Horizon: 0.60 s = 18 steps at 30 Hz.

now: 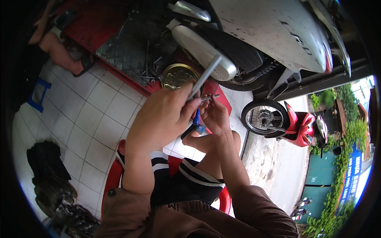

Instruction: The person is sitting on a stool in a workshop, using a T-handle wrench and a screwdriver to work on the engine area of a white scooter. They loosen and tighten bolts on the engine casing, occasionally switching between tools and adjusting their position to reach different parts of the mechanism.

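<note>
above the knees, mid-frame: left hand (164, 119) clenched round a grey metal t-handle wrench (205, 75), shaft tilted; right hand (215, 117) pinching a small metal part (209, 97) at its tip. blue-handled tool (196, 119) between them. glossy white scooter (274, 31) close overhead; pale tiled floor (91, 115) open leftward.

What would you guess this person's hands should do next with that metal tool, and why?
Probably steady the small part and seat the tool squarely on it. The left hand grips a silver T-handle wrench raised at chest height, while the right hand pinches a small metal piece at its lower end. Both hands are close together, so alignment seems the likely step.
</note>
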Tool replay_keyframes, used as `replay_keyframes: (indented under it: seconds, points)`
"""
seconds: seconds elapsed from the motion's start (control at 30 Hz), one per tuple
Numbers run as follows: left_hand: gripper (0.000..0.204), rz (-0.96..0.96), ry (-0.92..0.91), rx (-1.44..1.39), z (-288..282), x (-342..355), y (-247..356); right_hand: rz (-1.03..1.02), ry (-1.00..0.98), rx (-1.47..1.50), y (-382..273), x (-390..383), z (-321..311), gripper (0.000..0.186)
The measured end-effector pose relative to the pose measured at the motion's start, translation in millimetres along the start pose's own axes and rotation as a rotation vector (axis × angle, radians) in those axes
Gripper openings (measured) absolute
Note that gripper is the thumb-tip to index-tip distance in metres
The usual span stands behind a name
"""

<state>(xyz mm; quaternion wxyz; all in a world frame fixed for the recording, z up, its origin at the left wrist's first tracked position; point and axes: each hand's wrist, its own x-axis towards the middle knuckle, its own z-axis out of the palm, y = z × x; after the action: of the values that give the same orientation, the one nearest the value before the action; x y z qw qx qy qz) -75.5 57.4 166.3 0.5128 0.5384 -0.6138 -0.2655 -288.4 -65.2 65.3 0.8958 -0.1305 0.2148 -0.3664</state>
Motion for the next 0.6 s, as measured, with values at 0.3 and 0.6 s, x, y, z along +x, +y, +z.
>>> replay_keyframes:
  seconds: [0.3, 0.6]
  points:
    - [0.02, -0.047, -0.589, 0.11, 152.5, -19.1, -0.3, 0.141, 0.103, -0.015, -35.2, -57.2, -10.9, 0.014]
    - [0.018, -0.048, -0.433, 0.195, 198.0, -47.1, -21.7, 0.06, 0.28, -0.267, -26.3, -51.6, -33.2, 0.026]
